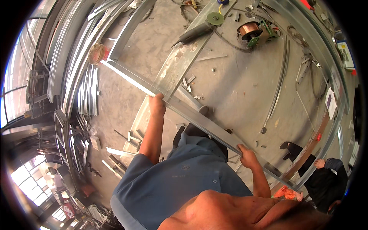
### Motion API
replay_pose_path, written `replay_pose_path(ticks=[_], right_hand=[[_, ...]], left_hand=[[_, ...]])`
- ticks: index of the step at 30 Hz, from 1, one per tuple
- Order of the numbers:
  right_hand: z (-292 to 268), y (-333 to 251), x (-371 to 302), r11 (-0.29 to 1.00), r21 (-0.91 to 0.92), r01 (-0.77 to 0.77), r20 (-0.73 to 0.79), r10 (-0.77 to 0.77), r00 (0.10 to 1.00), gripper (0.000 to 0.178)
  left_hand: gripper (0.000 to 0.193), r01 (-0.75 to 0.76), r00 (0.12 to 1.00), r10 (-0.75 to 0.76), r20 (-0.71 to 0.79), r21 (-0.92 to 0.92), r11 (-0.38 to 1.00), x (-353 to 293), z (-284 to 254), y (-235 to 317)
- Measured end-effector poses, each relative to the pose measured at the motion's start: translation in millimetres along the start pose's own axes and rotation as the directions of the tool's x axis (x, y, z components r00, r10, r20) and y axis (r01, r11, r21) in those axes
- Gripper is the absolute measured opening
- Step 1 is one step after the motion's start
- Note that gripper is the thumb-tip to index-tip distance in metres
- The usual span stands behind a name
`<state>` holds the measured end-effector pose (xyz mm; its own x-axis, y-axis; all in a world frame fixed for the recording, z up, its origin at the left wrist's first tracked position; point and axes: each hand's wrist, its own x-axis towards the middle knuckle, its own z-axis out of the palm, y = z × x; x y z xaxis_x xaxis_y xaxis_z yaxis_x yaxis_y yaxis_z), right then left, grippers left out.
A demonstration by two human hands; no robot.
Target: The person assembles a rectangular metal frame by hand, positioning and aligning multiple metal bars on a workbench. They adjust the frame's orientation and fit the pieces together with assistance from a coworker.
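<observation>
A large frame of silvery metal bars lies across the view. Its near metal bar (203, 124) runs slantwise in front of my body, from upper left to lower right. Around this bar, left of its middle, my left hand (157, 105) is closed. Farther right along the same bar, the fingers of my right hand (248, 156) are wrapped over its edge. Beyond my left hand, a long flat beam (174, 71) passes beneath the bar. An angle grinder (197, 32) with a green disc rests on that beam.
A person in dark clothes (326, 180) stands at the right, one hand by the frame's corner. A copper wire spool (250, 30) sits on the far floor. Metal profiles (73, 50) are stacked at left, near a round tub (97, 53). Offcuts (136, 140) and cables litter the floor.
</observation>
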<state>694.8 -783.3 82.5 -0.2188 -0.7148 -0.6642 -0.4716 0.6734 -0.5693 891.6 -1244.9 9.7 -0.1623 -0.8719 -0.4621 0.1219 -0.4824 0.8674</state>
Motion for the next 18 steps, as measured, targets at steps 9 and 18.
replay_pose_path(ticks=[9,18], right_hand=[[-3.6,-32.5,25.3,0.997,0.042,0.07,-0.055,-0.067,0.996,0.056],[6.6,-36.6,33.7,0.999,0.033,0.015,-0.018,-0.015,1.0,0.061]], left_hand=[[0.044,0.077,0.993,-0.066,-0.103,0.109,0.991,32.2,-11.2,23.8],[0.041,0.064,0.998,-0.062,-0.032,0.069,0.996,39.2,-22.9,30.9]])
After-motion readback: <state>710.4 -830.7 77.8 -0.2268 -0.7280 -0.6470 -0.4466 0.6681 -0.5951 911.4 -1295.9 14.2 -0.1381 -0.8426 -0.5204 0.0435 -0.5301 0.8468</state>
